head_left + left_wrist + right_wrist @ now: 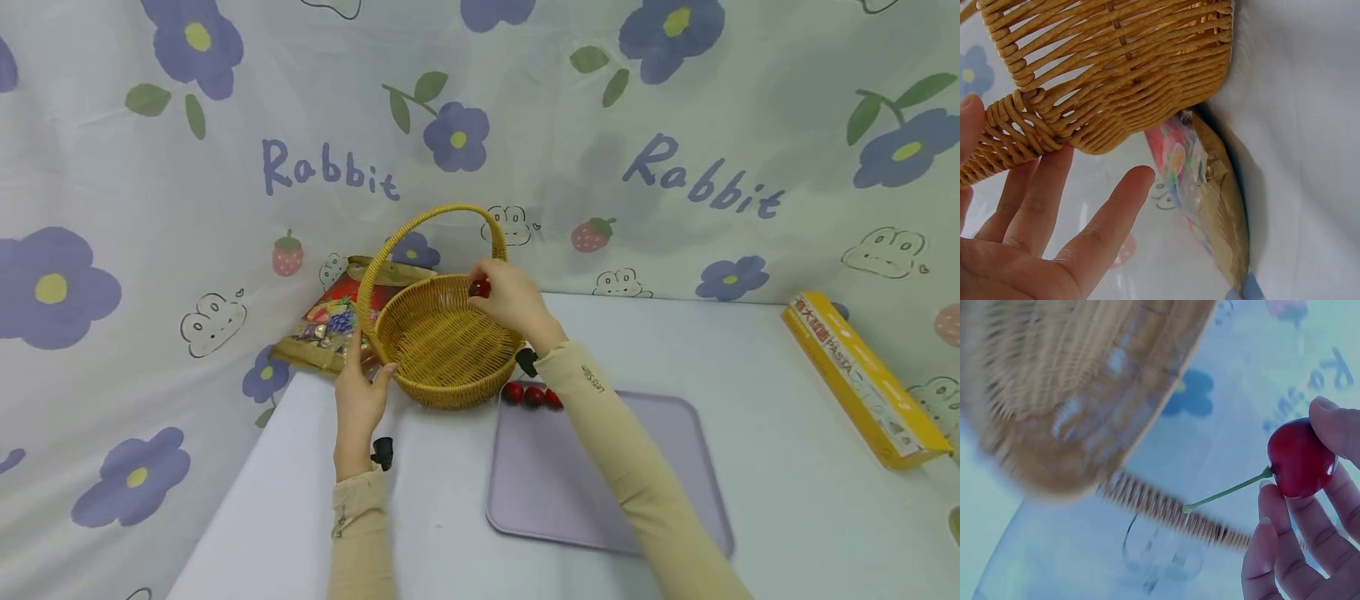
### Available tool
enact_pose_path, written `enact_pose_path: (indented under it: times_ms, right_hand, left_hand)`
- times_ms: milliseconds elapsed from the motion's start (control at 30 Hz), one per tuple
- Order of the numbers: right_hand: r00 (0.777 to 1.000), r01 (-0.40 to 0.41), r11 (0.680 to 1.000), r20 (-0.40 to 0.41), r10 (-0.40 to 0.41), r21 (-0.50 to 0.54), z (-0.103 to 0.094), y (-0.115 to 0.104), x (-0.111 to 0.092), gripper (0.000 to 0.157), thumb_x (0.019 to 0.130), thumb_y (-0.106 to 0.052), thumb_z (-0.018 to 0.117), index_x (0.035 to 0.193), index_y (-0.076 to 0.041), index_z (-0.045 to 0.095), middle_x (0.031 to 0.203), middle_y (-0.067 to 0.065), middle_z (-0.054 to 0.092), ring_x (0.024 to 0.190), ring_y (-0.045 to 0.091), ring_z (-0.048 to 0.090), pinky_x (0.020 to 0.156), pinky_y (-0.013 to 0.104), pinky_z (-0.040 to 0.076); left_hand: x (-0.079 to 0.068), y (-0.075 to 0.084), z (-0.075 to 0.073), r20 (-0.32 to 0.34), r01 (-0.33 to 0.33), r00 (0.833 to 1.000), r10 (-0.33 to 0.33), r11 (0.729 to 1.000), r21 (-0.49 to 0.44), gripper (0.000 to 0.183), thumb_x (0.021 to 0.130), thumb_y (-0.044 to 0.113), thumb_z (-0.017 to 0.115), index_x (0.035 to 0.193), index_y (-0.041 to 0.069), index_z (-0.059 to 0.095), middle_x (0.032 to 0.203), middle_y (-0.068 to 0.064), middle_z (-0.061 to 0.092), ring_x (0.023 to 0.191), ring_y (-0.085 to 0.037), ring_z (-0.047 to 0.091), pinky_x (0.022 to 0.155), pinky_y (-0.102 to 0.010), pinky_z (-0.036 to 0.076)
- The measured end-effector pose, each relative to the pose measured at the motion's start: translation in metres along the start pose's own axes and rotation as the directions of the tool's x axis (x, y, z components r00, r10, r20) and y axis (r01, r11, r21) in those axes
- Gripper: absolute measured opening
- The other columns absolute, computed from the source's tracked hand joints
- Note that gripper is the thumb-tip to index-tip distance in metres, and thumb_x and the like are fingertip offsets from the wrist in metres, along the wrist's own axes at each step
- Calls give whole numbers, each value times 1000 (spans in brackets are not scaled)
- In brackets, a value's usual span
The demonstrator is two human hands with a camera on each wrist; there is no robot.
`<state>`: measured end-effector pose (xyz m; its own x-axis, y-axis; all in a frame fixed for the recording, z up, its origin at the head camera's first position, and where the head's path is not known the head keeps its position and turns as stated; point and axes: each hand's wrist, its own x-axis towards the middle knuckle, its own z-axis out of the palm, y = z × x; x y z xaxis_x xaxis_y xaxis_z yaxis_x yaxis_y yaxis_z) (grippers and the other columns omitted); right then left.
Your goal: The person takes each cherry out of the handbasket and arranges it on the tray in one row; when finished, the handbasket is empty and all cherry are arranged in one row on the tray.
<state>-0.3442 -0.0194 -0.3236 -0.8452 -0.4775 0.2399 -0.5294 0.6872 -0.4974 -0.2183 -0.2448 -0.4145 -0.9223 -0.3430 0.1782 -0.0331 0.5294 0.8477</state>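
A tan wicker basket (450, 392) with a tall arched handle stands on the table. My left hand (362, 400) is at its left side; in the left wrist view, thumb and fingers (1044, 194) lie on either side of the handle's base, with the index finger extended. Above the basket's far right rim, my right hand (513, 302) pinches a dark red cherry (1300, 457) between thumb and fingers, its green stem pointing out. Red cherries (534, 397) lie in a row at the far left corner of a lilac tray (562, 483), partly covered by my right sleeve.
Behind the basket on the left leans a shiny bag with a fruit picture (318, 333). A yellow-orange pasta box (862, 375) lies along the table's right side. A printed curtain (525, 100) hangs behind the table (442, 517) and along its left.
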Motion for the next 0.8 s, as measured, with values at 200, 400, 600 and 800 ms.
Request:
enact_pose_path:
  times_ms: [200,400,600,800]
  right_hand:
    - [991,-74,992,-102,84,101,-30,34,-28,29,87,-18,72,113,-7,61,109,9,67,101,25,64,91,41,51]
    - [970,-123,981,-189,150,149,-46,65,-61,26,88,-13,69,111,-5,61,107,13,65,104,30,62,93,47,49]
    - [951,-169,973,-234,203,158,-47,90,-99,26,85,-7,69,108,-2,58,106,16,62,104,34,60,86,46,52]
    - [926,-242,956,-254,278,163,-41,111,-137,29,83,-3,68,110,1,57,109,18,60,103,35,60,84,45,54]
  left_hand:
    - [1,-1,-3,-11,10,1000,-11,1000,-11,81,95,12,61,157,27,10,139,-23,49,129,-39,51,103,-51,47]
    - [1,-1,-5,-5,38,999,-38,999,-23,82,96,12,60,157,29,9,139,-23,48,131,-38,49,104,-48,47]
    - [-1,2,-2,-8,27,1000,-27,999,-35,82,95,10,60,157,27,10,138,-25,48,130,-38,49,104,-47,47]
    - [-1,6,2,-4,14,1000,-14,999,-42,82,95,7,59,157,26,9,138,-26,47,130,-40,49,105,-47,46]
